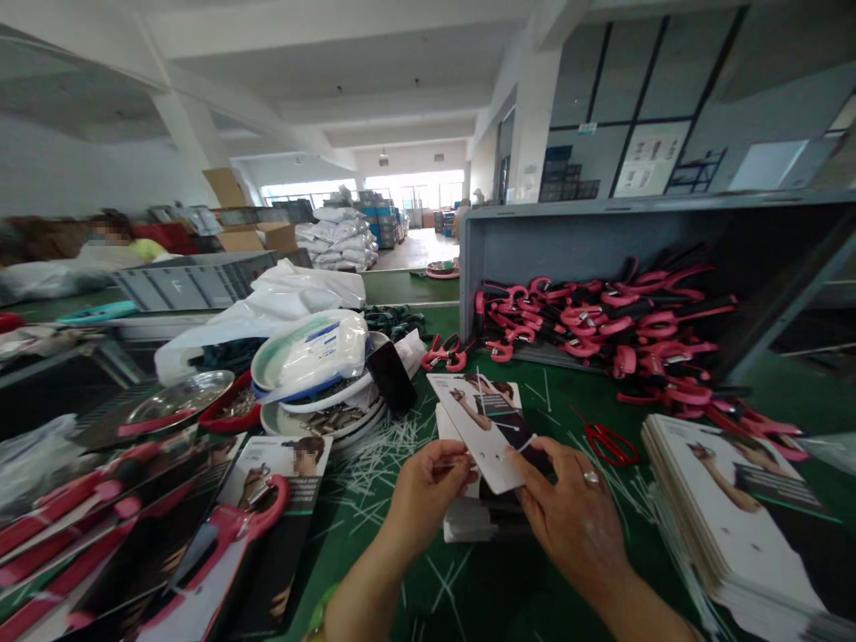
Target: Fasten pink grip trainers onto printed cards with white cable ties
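A printed backing card (pixel 476 439) with small punched holes is held tilted above a stack of similar cards (pixel 465 528). My left hand (pixel 428 490) is closed at the card's left edge, thumb and fingers pinched together. My right hand (pixel 575 508), wearing a ring, grips the card's right side between thumb and fingers. A thin white cable tie (pixel 526 443) shows by the right fingertips. Whether the left fingers also pinch a tie is hidden. More white cable ties (pixel 381 459) lie scattered on the green table around the hands.
Pink-and-black hand tools (pixel 588 312) spill from a tipped grey crate (pixel 562 234). Red scissors (pixel 610 443) lie right of the hands, beside a tall card stack (pixel 736 517). At left are carded tools (pixel 227 544), bowls (pixel 267 357) and a dark phone (pixel 390 378). A person (pixel 127 239) is far left.
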{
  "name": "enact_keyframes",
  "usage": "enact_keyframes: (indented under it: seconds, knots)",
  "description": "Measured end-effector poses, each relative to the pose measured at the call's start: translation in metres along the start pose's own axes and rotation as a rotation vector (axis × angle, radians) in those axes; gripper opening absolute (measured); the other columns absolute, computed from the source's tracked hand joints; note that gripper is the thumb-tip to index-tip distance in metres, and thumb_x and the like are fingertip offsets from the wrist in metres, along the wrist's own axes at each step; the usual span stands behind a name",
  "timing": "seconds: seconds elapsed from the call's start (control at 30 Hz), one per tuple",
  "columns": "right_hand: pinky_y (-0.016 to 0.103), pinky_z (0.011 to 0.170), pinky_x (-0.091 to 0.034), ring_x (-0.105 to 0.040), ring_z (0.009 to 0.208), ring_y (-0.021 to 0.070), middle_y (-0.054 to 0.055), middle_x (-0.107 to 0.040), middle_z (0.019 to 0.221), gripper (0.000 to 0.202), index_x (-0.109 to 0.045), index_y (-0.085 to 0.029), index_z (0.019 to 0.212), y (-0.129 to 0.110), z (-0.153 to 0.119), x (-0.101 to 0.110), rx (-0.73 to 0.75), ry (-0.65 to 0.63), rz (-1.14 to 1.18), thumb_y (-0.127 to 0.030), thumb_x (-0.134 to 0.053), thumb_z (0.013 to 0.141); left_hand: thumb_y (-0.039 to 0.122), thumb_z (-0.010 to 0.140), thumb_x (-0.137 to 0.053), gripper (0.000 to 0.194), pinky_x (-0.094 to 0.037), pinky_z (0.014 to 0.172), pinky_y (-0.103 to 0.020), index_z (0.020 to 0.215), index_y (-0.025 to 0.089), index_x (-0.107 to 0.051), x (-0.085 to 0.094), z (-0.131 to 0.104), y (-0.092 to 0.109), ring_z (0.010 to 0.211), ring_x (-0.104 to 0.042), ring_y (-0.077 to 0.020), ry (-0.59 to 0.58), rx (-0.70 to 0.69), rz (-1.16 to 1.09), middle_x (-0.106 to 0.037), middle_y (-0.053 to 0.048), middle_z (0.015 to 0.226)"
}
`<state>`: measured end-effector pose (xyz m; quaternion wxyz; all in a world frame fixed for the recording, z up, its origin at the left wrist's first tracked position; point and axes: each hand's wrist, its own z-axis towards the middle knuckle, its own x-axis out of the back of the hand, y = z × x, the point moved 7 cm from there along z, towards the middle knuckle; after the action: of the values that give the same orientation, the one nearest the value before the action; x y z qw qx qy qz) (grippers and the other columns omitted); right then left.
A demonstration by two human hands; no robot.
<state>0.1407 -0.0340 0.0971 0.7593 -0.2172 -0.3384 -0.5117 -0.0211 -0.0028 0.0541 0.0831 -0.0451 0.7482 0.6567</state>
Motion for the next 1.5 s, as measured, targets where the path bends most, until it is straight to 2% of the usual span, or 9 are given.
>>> enact_keyframes:
  seconds: [0.17, 0.37, 0.47, 0.53, 0.7, 0.87, 1.03, 1.27, 1.5]
  knots:
    - [0.042, 0.076, -0.042, -0.051, 0.095, 0.0282, 0.01, -0.06, 0.106, 0.027, -0.068, -0.026, 0.099, 0.0, -0.003, 0.003, -0.007, 0.053, 0.038, -0.015, -0.052, 0.08, 0.038, 0.062, -0.076, 0.04, -0.047, 0.06, -0.022, 0.088, 0.013, -0.06, -0.001, 0.001, -0.003, 0.07, -0.065, -0.0146, 0.053, -0.047, -0.058, -0.069, -0.005, 0.078]
    - [0.037, 0.076, -0.046, -0.054, 0.089, 0.0219, 0.01, -0.062, 0.094, 0.025, -0.061, -0.013, 0.106, 0.004, -0.002, -0.006, 0.051, 0.035, 0.297, -0.016, -0.045, 0.087, 0.037, 0.064, -0.076, 0.029, -0.047, 0.057, -0.018, 0.071, 0.016, -0.057, -0.01, 0.006, 0.003, 0.06, -0.055, -0.0067, 0.121, -0.242, -0.214, -0.059, 0.004, 0.07]
    - [0.035, 0.076, -0.047, -0.055, 0.089, 0.0213, 0.01, -0.061, 0.094, 0.024, -0.06, -0.015, 0.108, 0.01, 0.001, -0.003, 0.011, 0.062, 0.366, -0.022, -0.046, 0.089, 0.042, 0.07, -0.069, 0.028, -0.045, 0.052, -0.016, 0.072, 0.017, -0.057, -0.023, 0.01, 0.012, 0.065, -0.052, -0.0072, 0.075, -0.305, -0.22, -0.059, 0.002, 0.078]
    - [0.034, 0.078, -0.047, -0.056, 0.09, 0.0203, 0.009, -0.061, 0.096, 0.024, -0.059, -0.016, 0.108, 0.016, 0.004, -0.001, -0.048, 0.07, 0.429, -0.025, -0.047, 0.089, 0.047, 0.075, -0.063, 0.031, -0.041, 0.046, -0.013, 0.076, 0.017, -0.055, -0.033, 0.013, 0.013, 0.065, -0.052, -0.0069, 0.018, -0.273, -0.267, -0.059, 0.0, 0.084]
    - [0.03, 0.08, -0.048, -0.059, 0.092, 0.0176, 0.006, -0.063, 0.098, 0.024, -0.061, -0.02, 0.107, 0.029, 0.01, -0.002, -0.191, 0.056, 0.548, -0.03, -0.048, 0.09, 0.053, 0.073, -0.062, 0.039, -0.036, 0.037, -0.013, 0.077, 0.017, -0.049, -0.059, 0.017, 0.014, 0.044, -0.041, -0.0021, -0.161, -0.165, -0.283, -0.056, 0.003, 0.07]
    - [0.028, 0.076, -0.048, -0.06, 0.087, 0.017, 0.005, -0.063, 0.094, 0.024, -0.063, -0.021, 0.102, 0.035, 0.012, 0.0, -0.245, 0.053, 0.578, -0.034, -0.047, 0.09, 0.051, 0.068, -0.067, 0.038, -0.037, 0.036, -0.015, 0.075, 0.015, -0.054, -0.069, 0.019, 0.02, 0.04, -0.038, -0.0016, -0.256, -0.096, -0.213, -0.054, 0.004, 0.066]
    - [0.027, 0.075, -0.048, -0.061, 0.083, 0.0165, 0.005, -0.064, 0.09, 0.025, -0.064, -0.019, 0.099, 0.036, 0.015, 0.002, -0.236, 0.077, 0.565, -0.035, -0.046, 0.09, 0.046, 0.063, -0.071, 0.035, -0.038, 0.039, -0.016, 0.071, 0.015, -0.056, -0.069, 0.017, 0.017, 0.041, -0.04, -0.0022, -0.258, 0.013, -0.215, -0.056, 0.004, 0.064]
    - [0.027, 0.073, -0.049, -0.06, 0.083, 0.0163, 0.006, -0.064, 0.091, 0.024, -0.063, -0.018, 0.099, 0.03, 0.016, 0.004, -0.154, 0.101, 0.494, -0.031, -0.045, 0.091, 0.049, 0.061, -0.072, 0.039, -0.042, 0.044, -0.017, 0.07, 0.014, -0.057, -0.065, 0.016, 0.025, 0.044, -0.043, -0.003, -0.246, -0.039, -0.207, -0.055, 0.004, 0.061]
    - [0.032, 0.071, -0.048, -0.058, 0.084, 0.0211, 0.01, -0.064, 0.088, 0.03, -0.06, -0.015, 0.109, 0.003, 0.008, 0.002, 0.099, 0.145, 0.176, -0.028, -0.038, 0.093, 0.044, 0.061, -0.076, 0.043, -0.047, 0.053, -0.018, 0.078, 0.017, -0.048, -0.044, 0.014, 0.023, 0.052, -0.052, -0.0042, 0.012, -0.14, -0.383, -0.054, 0.006, 0.066]
